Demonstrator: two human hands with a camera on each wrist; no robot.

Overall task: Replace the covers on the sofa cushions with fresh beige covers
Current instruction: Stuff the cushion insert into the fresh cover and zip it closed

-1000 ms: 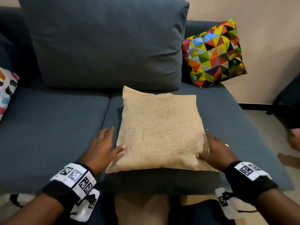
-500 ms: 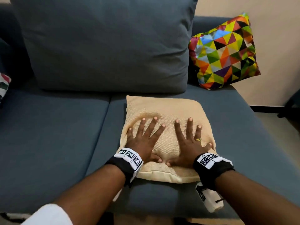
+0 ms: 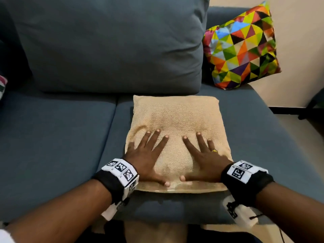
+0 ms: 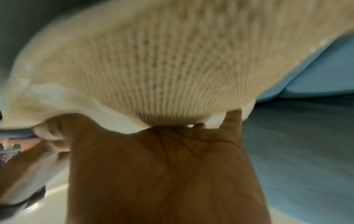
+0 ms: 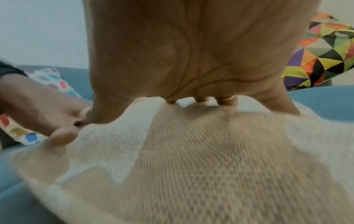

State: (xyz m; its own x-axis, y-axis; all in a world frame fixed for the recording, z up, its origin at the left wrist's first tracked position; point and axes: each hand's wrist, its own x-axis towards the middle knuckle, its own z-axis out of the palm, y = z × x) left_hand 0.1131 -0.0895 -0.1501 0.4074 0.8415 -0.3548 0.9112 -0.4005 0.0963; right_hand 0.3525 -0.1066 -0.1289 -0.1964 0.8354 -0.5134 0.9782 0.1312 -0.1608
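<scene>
A beige woven cushion (image 3: 177,118) lies flat on the right seat of the dark blue sofa (image 3: 57,137), near its front edge. My left hand (image 3: 149,155) presses flat on the cushion's near left part, fingers spread and straight. My right hand (image 3: 203,156) presses flat on its near right part, also spread, with a ring on one finger. The thumbs nearly meet at the near edge. In the left wrist view the palm (image 4: 162,159) meets the beige weave (image 4: 143,60). In the right wrist view the palm (image 5: 191,53) rests on the same fabric (image 5: 210,166).
A large dark blue back cushion (image 3: 108,44) stands behind the beige one. A multicoloured triangle-pattern cushion (image 3: 242,48) leans in the sofa's right corner. A spotted cushion (image 3: 2,85) peeks in at the far left. Beige fabric (image 3: 154,232) lies below the seat's front edge.
A second ago my hands held the cushion's two sides; they have come onto its top and now press it flat. Since half a second ago they have spread slightly apart.
</scene>
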